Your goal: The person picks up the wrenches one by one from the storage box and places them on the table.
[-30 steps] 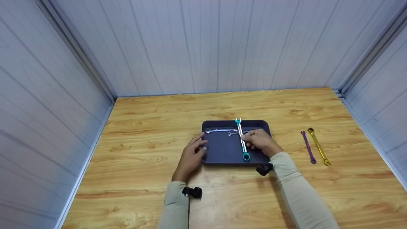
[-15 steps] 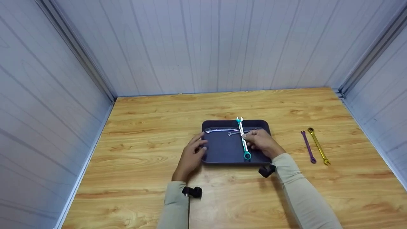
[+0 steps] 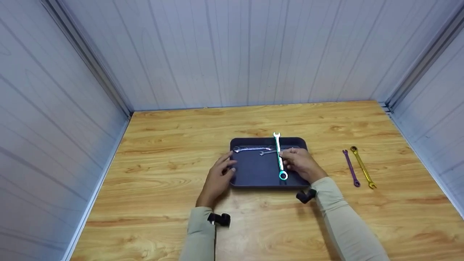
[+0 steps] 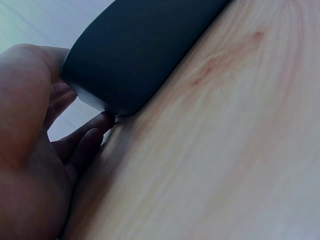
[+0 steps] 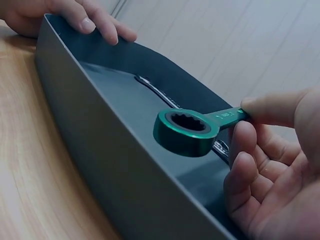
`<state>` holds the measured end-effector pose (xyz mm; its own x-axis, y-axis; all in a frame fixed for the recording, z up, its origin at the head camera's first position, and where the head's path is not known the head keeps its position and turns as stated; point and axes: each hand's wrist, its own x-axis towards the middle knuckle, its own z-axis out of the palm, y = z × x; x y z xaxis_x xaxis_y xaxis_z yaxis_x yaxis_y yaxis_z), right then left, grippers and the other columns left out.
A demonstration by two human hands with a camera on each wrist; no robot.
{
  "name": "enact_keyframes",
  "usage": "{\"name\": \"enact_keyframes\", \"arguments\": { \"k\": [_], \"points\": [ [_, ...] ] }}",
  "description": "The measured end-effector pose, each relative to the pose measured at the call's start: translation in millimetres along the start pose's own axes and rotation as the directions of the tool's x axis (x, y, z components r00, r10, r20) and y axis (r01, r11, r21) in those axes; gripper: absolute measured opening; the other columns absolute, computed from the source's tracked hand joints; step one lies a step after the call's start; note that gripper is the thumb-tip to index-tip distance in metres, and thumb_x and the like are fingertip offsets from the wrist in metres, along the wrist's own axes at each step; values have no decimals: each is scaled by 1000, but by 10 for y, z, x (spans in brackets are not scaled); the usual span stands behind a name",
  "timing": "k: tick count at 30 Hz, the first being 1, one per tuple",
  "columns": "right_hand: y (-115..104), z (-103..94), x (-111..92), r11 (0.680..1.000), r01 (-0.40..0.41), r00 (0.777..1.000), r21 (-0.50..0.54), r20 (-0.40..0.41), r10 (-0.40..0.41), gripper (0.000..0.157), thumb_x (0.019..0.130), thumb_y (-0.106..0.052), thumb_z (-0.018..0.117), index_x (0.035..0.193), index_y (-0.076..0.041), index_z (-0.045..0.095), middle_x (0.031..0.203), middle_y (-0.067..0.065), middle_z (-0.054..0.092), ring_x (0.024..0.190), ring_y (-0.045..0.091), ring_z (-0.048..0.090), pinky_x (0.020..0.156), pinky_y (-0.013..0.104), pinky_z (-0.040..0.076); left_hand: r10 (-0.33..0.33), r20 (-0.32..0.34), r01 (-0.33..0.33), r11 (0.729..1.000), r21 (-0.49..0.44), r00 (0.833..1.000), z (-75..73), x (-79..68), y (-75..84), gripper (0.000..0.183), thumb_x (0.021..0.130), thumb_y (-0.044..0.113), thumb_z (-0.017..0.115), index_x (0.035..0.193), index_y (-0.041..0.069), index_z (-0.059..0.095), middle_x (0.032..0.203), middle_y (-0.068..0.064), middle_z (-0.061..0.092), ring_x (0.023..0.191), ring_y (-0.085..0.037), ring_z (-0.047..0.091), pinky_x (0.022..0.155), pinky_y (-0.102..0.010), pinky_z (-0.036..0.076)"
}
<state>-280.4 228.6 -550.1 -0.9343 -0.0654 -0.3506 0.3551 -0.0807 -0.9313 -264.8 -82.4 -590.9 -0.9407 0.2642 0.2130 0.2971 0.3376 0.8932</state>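
My right hand [image 3: 301, 163] pinches a green combination wrench [image 3: 279, 159] at its shank, thumb against curled fingers. Held above the dark tray [image 3: 250, 184], the wrench points its open end toward the back wall. Its ratcheting ring end [image 5: 186, 131] faces the right wrist camera. At the tray's left side my left hand [image 3: 216, 179] holds the wall, some fingertips hooked over the rim and others against the outside in the left wrist view. Inside lie a silver wrench [image 3: 252, 148] along the back and a smaller silver wrench [image 3: 267, 152], partly hidden by my right hand.
A purple wrench [image 3: 351, 168] and a gold wrench [image 3: 363, 166] lie side by side on the wooden table [image 3: 163, 174], right of the tray. Pale panel walls [image 3: 232, 54] enclose the table at the back and both sides.
My right hand has shifted slightly right and back with the green wrench, which has turned so that its face catches more light. The left hand and the tray have stayed put.
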Motion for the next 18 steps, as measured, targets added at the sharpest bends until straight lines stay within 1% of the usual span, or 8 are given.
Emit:
{"name": "enact_keyframes", "arguments": {
  "k": [4, 7, 11, 15, 18],
  "points": [
    [4, -3, 5, 999, -6, 1000, 31, 12, 5, 6, 95, -9, 67, 94, -3, 67, 72, -1, 56, 63, 8, 53, 54, 19, 45, 2, 7, -2, 1000, 12, 1000, -3, 0, -2, 28, 98, 9, 61, 125, 3, 68, 153, 3, 46, 144, -17, 34, 118, -38, 28],
    [2, -12, 6, 999, -19, 1000, 50, 5, 18, 7, 95, -10, 68, 94, -3, 67, 72, -1, 56, 63, 8, 54, 55, 20, 45, 3, 8, -3, 1000, 9, 1000, 1, 5, -4, 28, 98, 8, 61, 124, 2, 68, 153, 0, 46, 144, -18, 34, 118, -39, 28],
    [-8, -17, 4, 997, -31, 999, 69, -19, 32, 8, 95, -11, 68, 94, -3, 68, 72, -1, 57, 63, 9, 54, 56, 20, 46, 5, 8, -5, 1000, 7, 1000, 1, 5, 1, 28, 98, 8, 61, 124, 2, 69, 153, 0, 46, 144, -19, 35, 118, -40, 29],
    [-8, -10, 4, 996, -32, 999, 86, -31, 34, 6, 94, -10, 68, 92, -4, 68, 71, -1, 58, 63, 9, 53, 56, 20, 46, -2, 8, 2, 1000, 16, 1000, -6, 2, 6, 28, 98, 9, 61, 124, 3, 69, 153, 3, 46, 144, -19, 35, 118, -39, 28],
    [-5, -12, 7, 994, -30, 999, 105, -26, 33, 6, 95, -9, 67, 91, -5, 68, 71, -1, 58, 63, 9, 53, 56, 20, 45, -13, 5, 13, 1000, 22, 1000, -11, -5, 10, 27, 98, 10, 62, 124, 5, 69, 152, 6, 46, 144, -17, 35, 118, -37, 27]
  ]
}}
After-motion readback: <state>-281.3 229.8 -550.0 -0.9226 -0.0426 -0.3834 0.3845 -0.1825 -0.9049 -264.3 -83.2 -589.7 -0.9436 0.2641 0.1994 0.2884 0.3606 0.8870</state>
